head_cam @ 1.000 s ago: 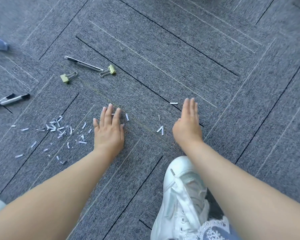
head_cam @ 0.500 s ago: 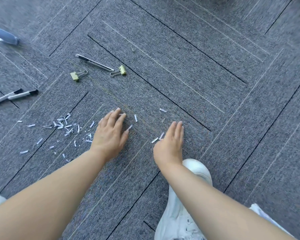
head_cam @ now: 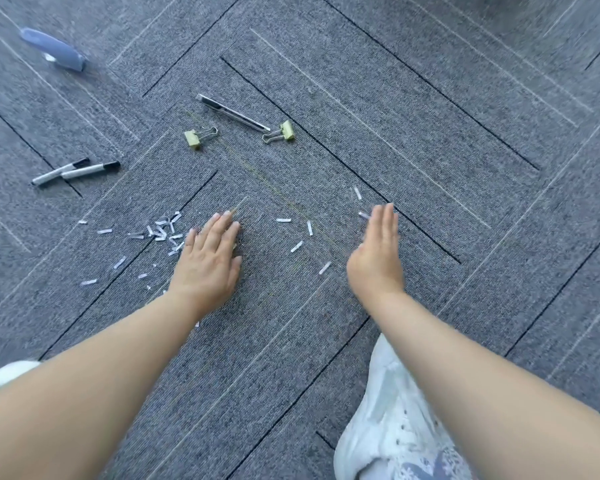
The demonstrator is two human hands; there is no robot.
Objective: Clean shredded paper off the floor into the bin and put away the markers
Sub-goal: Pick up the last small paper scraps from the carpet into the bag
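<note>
both arms outstretched, left grip (head_cam: 210, 252) and right grip (head_cam: 378, 249) flat (fingers straight).

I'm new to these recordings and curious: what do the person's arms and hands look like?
Both forearms are bare, with no sleeves in view. The left hand and right hand wear no gloves, and no rings, watch or bracelets show.

Open floor (head_cam: 447, 140) extends beyond and right of the right hand (head_cam: 376, 251). Between it and the left hand (head_cam: 207, 258) lie only flat paper strips (head_cam: 297, 246). Farther out, two binder clips (head_cam: 193, 138) and a utility knife (head_cam: 234, 112) cross the path; a white shoe (head_cam: 392, 410) occupies the near side beneath the right forearm.
</note>
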